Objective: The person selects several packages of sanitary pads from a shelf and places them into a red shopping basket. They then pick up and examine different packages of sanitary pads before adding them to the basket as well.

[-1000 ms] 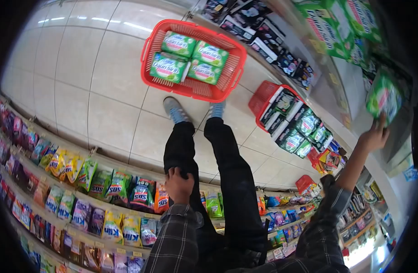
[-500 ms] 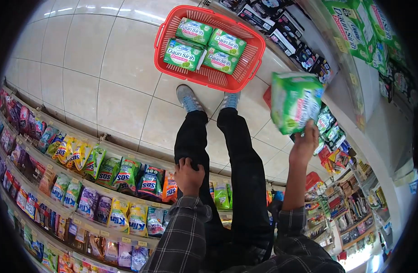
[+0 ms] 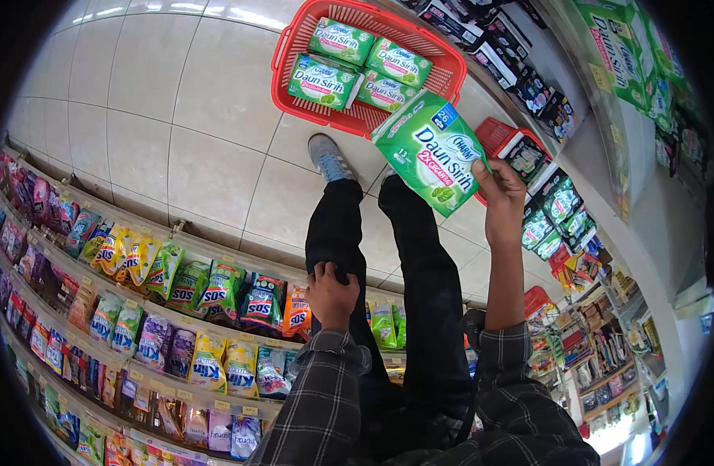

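Observation:
My right hand (image 3: 503, 196) grips a green pack of sanitary pads (image 3: 433, 155) by its right edge, thumb on the printed front. The pack reads "Charm Daun Sirih" and hangs tilted in the air, its upper left corner overlapping the near edge of the red basket (image 3: 444, 66) in view. Inside that basket on the floor are several matching green packs (image 3: 323, 81), faces up. My left hand (image 3: 332, 295) rests on my left knee with fingers spread, holding nothing.
Shelves of detergent pouches (image 3: 182, 286) curve along the left and bottom. At the right, a white shelf holds more green packs (image 3: 614, 58), with dark packs (image 3: 531, 93) lower down. Another red basket (image 3: 493, 133) stands on the tiled floor (image 3: 217, 101) beside the shelf.
My right hand has brought the green pack leftward, toward the red basket, and turned its printed front to face me. My left hand stays on the knee; the view has shifted slightly.

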`<action>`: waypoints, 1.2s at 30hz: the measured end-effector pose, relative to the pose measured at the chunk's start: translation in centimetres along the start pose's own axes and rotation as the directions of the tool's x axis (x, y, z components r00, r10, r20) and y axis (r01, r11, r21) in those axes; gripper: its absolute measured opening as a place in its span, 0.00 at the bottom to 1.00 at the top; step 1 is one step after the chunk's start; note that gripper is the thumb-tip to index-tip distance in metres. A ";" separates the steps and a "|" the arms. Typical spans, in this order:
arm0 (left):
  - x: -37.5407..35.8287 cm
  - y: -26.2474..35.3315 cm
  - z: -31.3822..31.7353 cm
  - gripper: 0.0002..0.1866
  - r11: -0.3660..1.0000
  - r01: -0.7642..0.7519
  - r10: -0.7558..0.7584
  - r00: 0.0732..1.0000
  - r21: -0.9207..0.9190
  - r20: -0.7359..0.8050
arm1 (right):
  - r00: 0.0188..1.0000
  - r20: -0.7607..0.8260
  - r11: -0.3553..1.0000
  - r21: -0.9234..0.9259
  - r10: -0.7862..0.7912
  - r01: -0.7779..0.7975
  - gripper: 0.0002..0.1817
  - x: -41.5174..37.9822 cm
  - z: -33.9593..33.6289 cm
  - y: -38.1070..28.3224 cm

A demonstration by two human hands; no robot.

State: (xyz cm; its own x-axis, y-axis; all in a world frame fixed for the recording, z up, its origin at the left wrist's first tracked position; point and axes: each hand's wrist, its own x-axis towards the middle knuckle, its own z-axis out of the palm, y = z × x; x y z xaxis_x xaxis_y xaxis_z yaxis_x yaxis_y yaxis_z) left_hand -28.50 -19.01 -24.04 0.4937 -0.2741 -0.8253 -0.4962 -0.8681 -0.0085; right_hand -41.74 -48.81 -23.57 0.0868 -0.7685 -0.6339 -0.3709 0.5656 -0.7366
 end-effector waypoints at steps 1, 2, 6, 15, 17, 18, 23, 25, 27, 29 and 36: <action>0.1 -0.1 0.0 0.20 1.000 0.003 -0.003 1.000 -0.004 0.009 | 1.000 0.005 1.000 -0.006 -0.003 0.003 0.09 0.1 0.2 0.1; 0.2 -0.1 0.0 0.20 1.000 0.006 -0.006 1.000 -0.007 0.019 | 1.000 0.009 1.000 -0.013 -0.005 0.005 0.08 0.2 0.4 0.2; 0.2 -0.3 0.1 0.21 1.000 -0.001 0.001 1.000 -0.005 0.011 | 0.999 0.035 1.000 -0.006 -0.025 0.025 0.07 0.3 1.4 0.4; 0.6 -0.3 -0.5 0.21 1.000 0.002 -0.002 1.000 -0.019 0.023 | 0.993 0.106 0.998 -0.037 -0.055 0.060 0.05 0.0 3.4 0.5; 0.7 -0.4 -0.6 0.21 1.000 0.005 -0.004 0.999 -0.015 0.034 | 0.990 0.130 0.998 -0.023 -0.056 0.060 0.05 0.0 3.7 0.6; 0.7 -0.4 -0.6 0.21 1.000 0.006 -0.005 0.999 -0.013 0.038 | 0.988 0.142 0.998 -0.016 -0.057 0.060 0.05 0.1 3.8 0.7; 0.8 -0.5 -0.7 0.21 1.000 0.009 -0.008 0.999 -0.010 0.038 | 0.986 0.156 0.996 -0.052 -0.059 0.068 0.04 0.1 4.3 1.4; 0.8 -0.5 -0.7 0.21 1.000 0.006 -0.006 0.999 -0.008 0.031 | 0.985 0.159 0.996 -0.048 -0.070 0.079 0.04 0.0 4.4 1.6; 0.8 -0.6 -0.7 0.21 1.000 -0.002 0.002 1.000 -0.011 0.020 | 0.983 0.167 0.995 -0.044 -0.077 0.086 0.05 -0.1 4.6 1.6; 0.8 -0.7 -0.7 0.21 1.000 -0.004 0.004 1.000 -0.012 0.008 | 0.984 0.172 0.998 -0.008 -0.056 0.058 0.05 -0.1 4.7 1.9; 0.5 -0.8 -0.5 0.22 0.998 -0.044 0.042 0.998 -0.045 -0.040 | 0.953 -0.019 0.947 -0.121 -0.301 0.297 0.07 -0.9 0.7 -0.1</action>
State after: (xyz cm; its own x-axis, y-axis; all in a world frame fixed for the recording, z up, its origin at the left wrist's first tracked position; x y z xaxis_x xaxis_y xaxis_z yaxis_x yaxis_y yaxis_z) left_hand -27.47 -18.66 -24.18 0.5002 -0.3268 -0.8019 -0.4849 -0.8730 0.0533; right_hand -41.10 -47.94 -23.10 0.1765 -0.9089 -0.3778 -0.4373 0.2715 -0.8573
